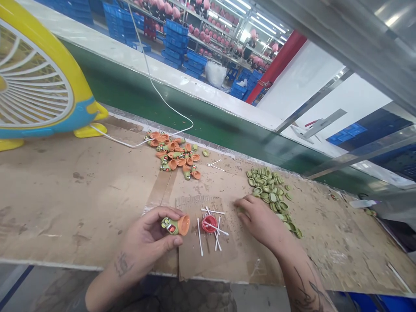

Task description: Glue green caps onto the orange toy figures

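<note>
Little orange-and-green figure [175, 225] pinched in the left hand [146, 245], just left of the red cap [209, 223]

Looks like light, hard plastic, probably a bit slick, so I'd grip the green body, not the flared orange rim. Right hand [260, 221] lies palm-down on the desk [65, 203] right of the cap, fingertips by the green pieces [269, 195]; can't tell if it's holding one. Cotton swabs [199, 237] lie around the cap.

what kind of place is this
Probably a toy factory assembly line: a green conveyor belt, stacked blue plastic crates, and the left hand holding a small orange-and-green toy figure, with a pile more behind.
</note>
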A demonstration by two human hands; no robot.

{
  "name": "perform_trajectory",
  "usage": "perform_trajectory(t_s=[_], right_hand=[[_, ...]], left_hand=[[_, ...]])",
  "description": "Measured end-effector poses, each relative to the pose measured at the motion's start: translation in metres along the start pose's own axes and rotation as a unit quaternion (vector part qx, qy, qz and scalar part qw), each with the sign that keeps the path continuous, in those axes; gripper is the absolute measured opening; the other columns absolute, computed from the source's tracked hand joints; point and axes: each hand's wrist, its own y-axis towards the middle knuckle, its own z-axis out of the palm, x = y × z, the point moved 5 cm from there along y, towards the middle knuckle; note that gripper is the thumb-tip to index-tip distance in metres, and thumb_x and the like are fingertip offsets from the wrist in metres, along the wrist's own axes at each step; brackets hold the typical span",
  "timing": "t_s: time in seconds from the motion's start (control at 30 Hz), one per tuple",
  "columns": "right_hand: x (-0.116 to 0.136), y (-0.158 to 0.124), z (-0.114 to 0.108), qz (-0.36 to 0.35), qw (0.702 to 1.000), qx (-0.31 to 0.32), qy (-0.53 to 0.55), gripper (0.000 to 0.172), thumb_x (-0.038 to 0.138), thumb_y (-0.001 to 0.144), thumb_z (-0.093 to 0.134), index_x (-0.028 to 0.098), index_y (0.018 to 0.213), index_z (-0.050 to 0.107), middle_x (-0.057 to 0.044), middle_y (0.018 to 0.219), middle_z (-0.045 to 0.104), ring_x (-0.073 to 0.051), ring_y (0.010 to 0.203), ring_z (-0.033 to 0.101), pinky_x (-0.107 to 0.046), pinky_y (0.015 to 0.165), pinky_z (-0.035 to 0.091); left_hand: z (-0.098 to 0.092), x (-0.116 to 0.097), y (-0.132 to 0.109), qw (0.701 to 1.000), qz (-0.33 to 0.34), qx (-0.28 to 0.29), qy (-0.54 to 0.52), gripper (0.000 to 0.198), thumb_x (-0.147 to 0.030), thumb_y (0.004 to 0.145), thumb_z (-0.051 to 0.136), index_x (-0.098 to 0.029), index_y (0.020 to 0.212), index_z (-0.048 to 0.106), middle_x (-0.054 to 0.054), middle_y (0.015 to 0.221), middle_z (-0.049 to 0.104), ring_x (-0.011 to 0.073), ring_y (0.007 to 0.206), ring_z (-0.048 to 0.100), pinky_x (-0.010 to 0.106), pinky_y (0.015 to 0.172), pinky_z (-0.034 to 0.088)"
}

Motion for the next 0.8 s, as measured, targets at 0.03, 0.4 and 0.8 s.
perform_trajectory(t_s=[0.03, 0.4, 0.8], right_hand=[[0.001, 0.004, 0.001, -0.002, 1.0, -0.006, 0.009, 0.033, 0.016, 0.094, 0.057, 0.022, 0.123, 0.071, -0.011, 0.123, 0.069, -0.03, 0.115, 0.066, -0.044, 0.1, 0.049], [0.06, -0.037, -0.025, -0.14, 0.927, -0.205, 0.281, 0.017, 0.028, 0.095, 0.072, 0.028, 0.111, 0.071, -0.003, 0.114, 0.076, -0.018, 0.104, 0.073, -0.03, 0.09, 0.06], [0.142, -0.03, -0.03, -0.257, 0.883, -0.159, 0.359, 0.019, 0.006, 0.087, 0.074, 0.021, 0.097, 0.071, -0.001, 0.102, 0.078, -0.012, 0.1, 0.074, -0.021, 0.089, 0.057]], left_hand=[[0.0, 0.0, 0.0, 1.0, 0.002, 0.0, -0.001, 0.028, -0.013, 0.07, 0.093, -0.026, 0.093, 0.082, 0.003, 0.097, 0.081, 0.0178, 0.097, 0.076, 0.02, 0.081, 0.06], [0.003, -0.005, 0.0, 0.999, 0.023, 0.004, -0.022, 0.035, -0.007, 0.065, 0.095, -0.027, 0.092, 0.083, 0.003, 0.099, 0.083, 0.0171, 0.098, 0.076, 0.019, 0.081, 0.06], [0.006, -0.006, -0.002, 0.998, 0.02, 0.013, -0.05, 0.035, -0.01, 0.066, 0.097, -0.027, 0.093, 0.083, 0.003, 0.103, 0.082, 0.0182, 0.1, 0.076, 0.023, 0.083, 0.061]])
